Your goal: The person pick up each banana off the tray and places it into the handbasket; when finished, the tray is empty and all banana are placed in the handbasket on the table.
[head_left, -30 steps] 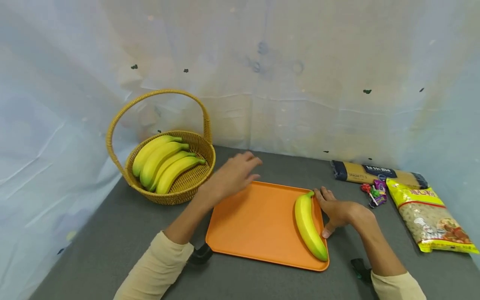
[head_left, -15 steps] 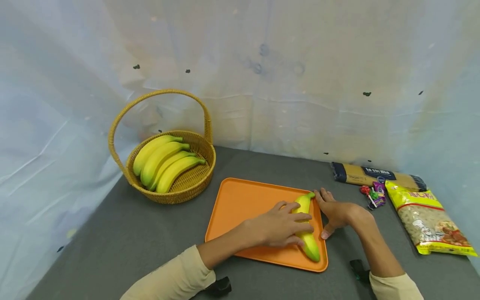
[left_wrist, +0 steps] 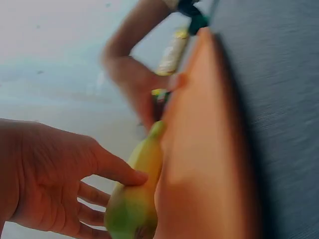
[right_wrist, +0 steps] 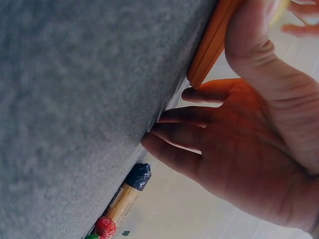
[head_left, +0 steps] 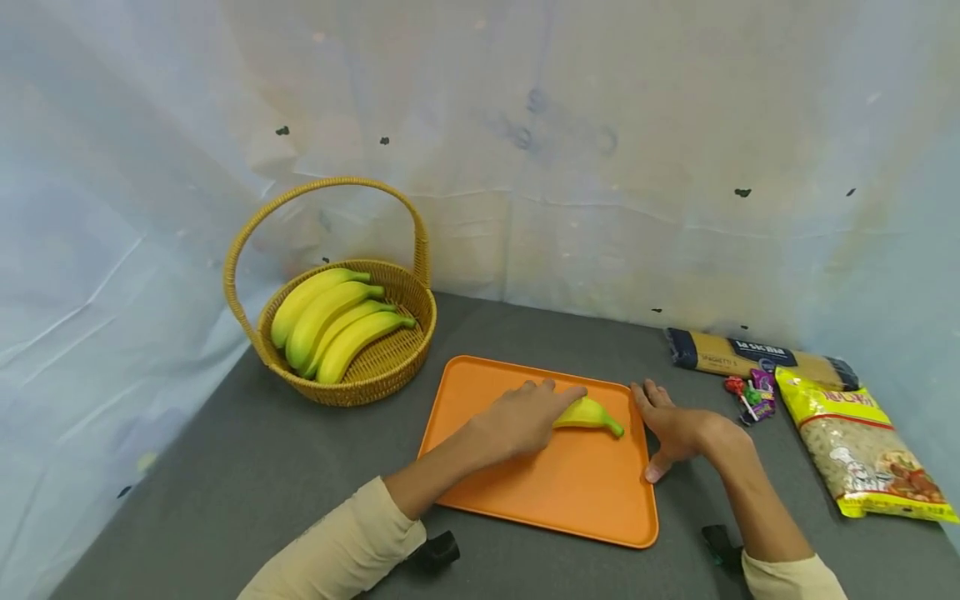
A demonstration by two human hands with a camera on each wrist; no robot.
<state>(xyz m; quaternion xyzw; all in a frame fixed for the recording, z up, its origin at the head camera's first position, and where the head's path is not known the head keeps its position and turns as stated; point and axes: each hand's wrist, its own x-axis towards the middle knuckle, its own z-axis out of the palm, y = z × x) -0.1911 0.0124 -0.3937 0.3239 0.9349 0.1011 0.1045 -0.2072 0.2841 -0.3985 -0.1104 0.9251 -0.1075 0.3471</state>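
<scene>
My left hand (head_left: 525,417) grips a yellow-green banana (head_left: 588,414) over the back part of the orange tray (head_left: 540,500). The fruit's green tip points right, toward my right hand. In the left wrist view my thumb lies on the banana (left_wrist: 134,199) and my fingers (left_wrist: 92,219) curl under it, beside the tray (left_wrist: 199,174). My right hand (head_left: 671,421) lies flat on the grey table with straight fingers against the tray's right edge. The right wrist view shows that open palm (right_wrist: 239,159) next to the tray rim (right_wrist: 212,45).
A wicker basket (head_left: 375,375) with a tall handle stands at the back left and holds several bananas (head_left: 330,325). At the right lie a spaghetti packet (head_left: 757,357), small lollipops (head_left: 750,393) and a yellow food bag (head_left: 855,446). A white sheet backs the table.
My left hand came over from near the basket, took hold of the banana at the tray's right side and swung it crosswise toward the back middle. The right hand stayed put.
</scene>
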